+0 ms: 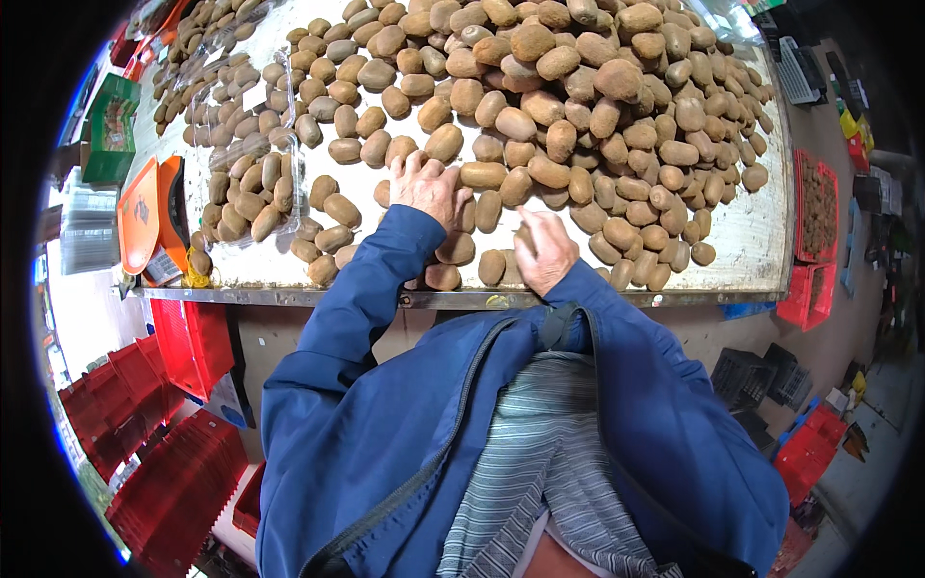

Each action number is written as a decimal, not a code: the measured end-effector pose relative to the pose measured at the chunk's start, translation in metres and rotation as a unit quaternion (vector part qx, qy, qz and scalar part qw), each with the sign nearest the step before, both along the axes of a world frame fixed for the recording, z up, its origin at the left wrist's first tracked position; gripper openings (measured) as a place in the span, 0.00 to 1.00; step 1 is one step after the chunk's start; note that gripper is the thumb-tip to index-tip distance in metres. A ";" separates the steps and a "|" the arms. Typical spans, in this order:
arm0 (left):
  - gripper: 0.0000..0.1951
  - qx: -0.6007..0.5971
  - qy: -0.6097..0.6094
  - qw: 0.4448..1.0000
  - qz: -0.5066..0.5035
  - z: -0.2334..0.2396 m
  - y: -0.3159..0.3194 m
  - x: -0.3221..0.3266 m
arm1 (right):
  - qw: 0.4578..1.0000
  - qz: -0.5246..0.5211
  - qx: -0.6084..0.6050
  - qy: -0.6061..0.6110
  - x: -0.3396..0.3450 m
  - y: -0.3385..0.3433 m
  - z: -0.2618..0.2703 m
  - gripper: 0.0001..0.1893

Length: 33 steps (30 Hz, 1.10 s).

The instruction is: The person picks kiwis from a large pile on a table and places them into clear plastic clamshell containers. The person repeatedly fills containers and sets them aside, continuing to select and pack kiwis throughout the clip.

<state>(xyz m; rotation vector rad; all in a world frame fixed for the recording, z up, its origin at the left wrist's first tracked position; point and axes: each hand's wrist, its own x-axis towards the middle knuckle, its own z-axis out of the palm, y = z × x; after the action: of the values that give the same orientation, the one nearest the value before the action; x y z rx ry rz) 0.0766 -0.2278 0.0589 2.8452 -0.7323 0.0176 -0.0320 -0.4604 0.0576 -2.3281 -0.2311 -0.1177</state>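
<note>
A wide heap of brown kiwifruit (564,137) covers much of the white tabletop (253,271) before me. My left hand (426,189) lies palm down among loose kiwifruit, its bent fingertips near one kiwifruit (399,149). What is under its palm is hidden. To the right, my right hand (543,249) rests low near the table's front edge, index finger stretched out just below another kiwifruit (517,186). Its thumb side is beside a kiwifruit (492,266), and no fruit shows clearly in its grasp. Clear plastic packs of kiwifruit (249,195) stand at the left.
An orange weighing scale (139,217) stands at the table's left end, near a green box (110,128) and stacked clear plastic trays (88,224). Red crates (191,347) stand below on the left, with more red crates (816,209) at right. A metal edge (498,300) borders the table's front.
</note>
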 end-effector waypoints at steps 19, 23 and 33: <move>0.23 -0.471 0.214 0.854 0.049 0.002 -0.015 0.012 | 0.815 -0.046 0.514 0.264 0.073 0.005 0.006 0.37; 0.22 -0.598 0.231 0.740 0.202 0.032 0.029 -0.001 | 0.736 0.016 0.606 0.302 0.079 0.004 0.035 0.36; 0.26 -0.223 -0.129 0.854 0.452 0.052 0.303 0.022 | 0.692 0.098 0.596 0.397 0.082 0.036 0.032 0.35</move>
<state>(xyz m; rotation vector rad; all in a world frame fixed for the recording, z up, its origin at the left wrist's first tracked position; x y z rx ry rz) 0.0985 0.0749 0.1107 2.4601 0.5713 0.6211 0.0499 -0.4241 0.0899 -0.8644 0.0623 0.6625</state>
